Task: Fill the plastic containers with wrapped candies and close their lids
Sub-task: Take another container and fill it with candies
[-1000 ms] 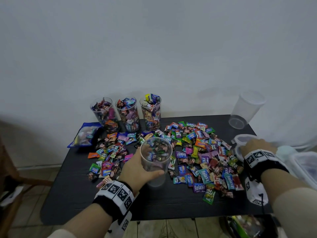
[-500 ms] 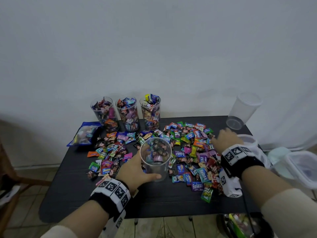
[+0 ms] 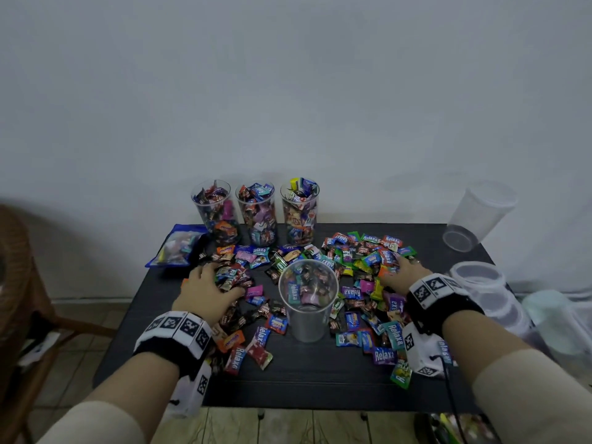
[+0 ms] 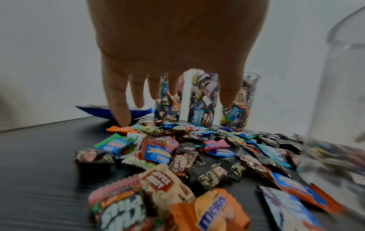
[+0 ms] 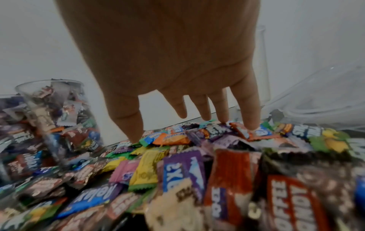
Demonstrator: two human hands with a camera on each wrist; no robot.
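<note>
Fingers of both hands — left hand (image 3: 208, 291) and right hand (image 3: 400, 272) — spread wide over the wrapped candies (image 3: 362, 267), holding nothing, beside the empty container (image 3: 308, 302) standing between them; a careless scoop could topple it.

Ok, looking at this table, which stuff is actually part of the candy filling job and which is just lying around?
Part of the job:
- loose wrapped candies
- empty container in the middle
- three filled containers at the back
- tilted empty container
- left hand and right hand, spread on the candies

Just lying about:
- blue bag
- wicker chair
</note>
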